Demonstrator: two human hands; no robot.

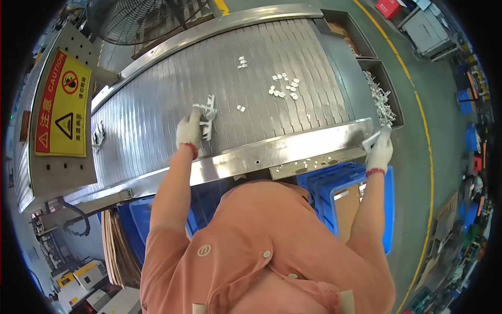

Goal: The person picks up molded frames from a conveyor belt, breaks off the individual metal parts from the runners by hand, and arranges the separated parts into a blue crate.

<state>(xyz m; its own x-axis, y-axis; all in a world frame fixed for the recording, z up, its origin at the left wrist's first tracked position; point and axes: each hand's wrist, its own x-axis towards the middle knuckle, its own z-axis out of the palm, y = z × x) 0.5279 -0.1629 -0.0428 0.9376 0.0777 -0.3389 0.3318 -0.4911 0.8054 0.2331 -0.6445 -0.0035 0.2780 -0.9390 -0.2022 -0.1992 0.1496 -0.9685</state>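
My left hand (189, 131), in a white glove with a red cuff, is over the metal slat conveyor (157, 99). Its fingers are closed at the edge of a branched white plastic sprue (210, 116). Out at the right end of the conveyor, my gloved right hand (380, 152) is closed around a flat white piece (371, 140) whose kind I cannot make out. Its fingertips are beside a grey bin (396, 99) heaped with white sprues (380, 97). Small white plastic parts (282, 86) lie scattered on the slats, with a pair of them (241, 108) nearer my left hand.
At the far left, another sprue (98, 135) lies by a metal housing with a caution sign (61, 104). A raised metal rail (282, 152) edges the conveyor before me. Blue crates (327, 193) stand below it. A large fan (141, 21) is behind.
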